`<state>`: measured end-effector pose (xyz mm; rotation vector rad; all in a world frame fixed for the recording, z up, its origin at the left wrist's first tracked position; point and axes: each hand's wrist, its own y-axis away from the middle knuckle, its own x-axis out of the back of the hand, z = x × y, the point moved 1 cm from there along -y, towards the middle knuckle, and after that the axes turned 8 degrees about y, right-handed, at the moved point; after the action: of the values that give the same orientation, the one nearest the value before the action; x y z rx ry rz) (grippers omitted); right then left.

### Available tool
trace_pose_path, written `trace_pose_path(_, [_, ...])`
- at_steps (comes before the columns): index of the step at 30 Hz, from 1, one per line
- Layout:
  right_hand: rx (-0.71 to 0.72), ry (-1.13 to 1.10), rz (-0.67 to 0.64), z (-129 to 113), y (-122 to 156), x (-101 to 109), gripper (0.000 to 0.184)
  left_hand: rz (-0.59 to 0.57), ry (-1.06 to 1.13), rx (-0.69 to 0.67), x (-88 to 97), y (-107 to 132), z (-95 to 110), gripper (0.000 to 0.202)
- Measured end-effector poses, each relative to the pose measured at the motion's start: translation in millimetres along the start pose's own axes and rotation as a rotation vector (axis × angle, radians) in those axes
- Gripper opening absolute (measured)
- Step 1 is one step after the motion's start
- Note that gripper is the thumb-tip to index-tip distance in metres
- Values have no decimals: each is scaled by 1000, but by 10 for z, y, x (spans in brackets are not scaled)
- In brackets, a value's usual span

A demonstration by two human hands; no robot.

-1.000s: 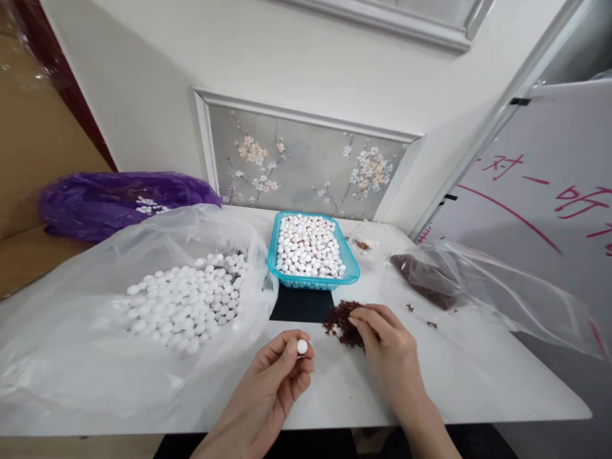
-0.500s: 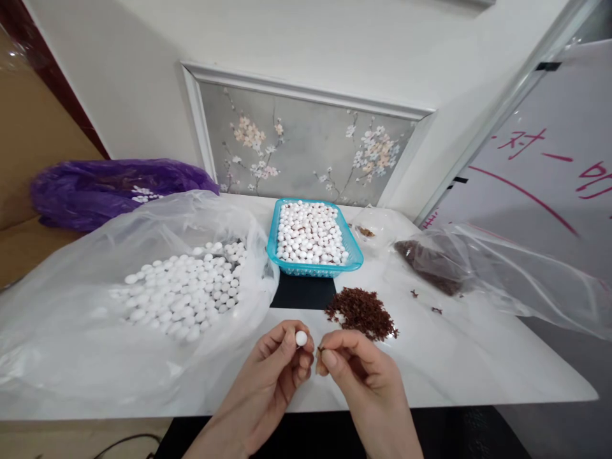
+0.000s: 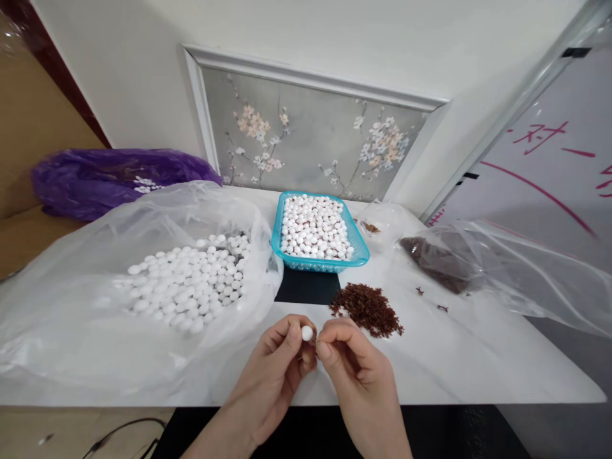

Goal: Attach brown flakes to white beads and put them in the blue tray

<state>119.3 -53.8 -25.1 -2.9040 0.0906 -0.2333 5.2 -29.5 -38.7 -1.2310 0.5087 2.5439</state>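
My left hand (image 3: pixel 280 366) pinches a small white bead (image 3: pixel 306 333) between thumb and fingertips near the table's front edge. My right hand (image 3: pixel 351 363) is pinched shut right beside the bead, thumb and forefinger pressed together on a tiny piece I cannot make out. Just beyond the hands lies a pile of small reddish-brown pieces (image 3: pixel 367 309) on the white table (image 3: pixel 454 363). A turquoise basket (image 3: pixel 357 250) full of white beads stands behind the pile.
A large clear plastic bag (image 3: pixel 95 331) holding many white beads covers the table's left half. A purple bag (image 3: pixel 109 178) lies behind it. At the right, a clear bag (image 3: pixel 502 268) holds more brown pieces. A black mat (image 3: pixel 306 287) lies under the basket.
My right hand left the brown pile and came to the bead in my left hand, fingertips pinched. The camera tilted slightly.
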Motion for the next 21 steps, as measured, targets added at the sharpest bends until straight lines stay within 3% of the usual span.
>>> trace_pose_path(21, [-22,99,18,-17,-14,-36,13,9,-101,-71,42,20,-17,15])
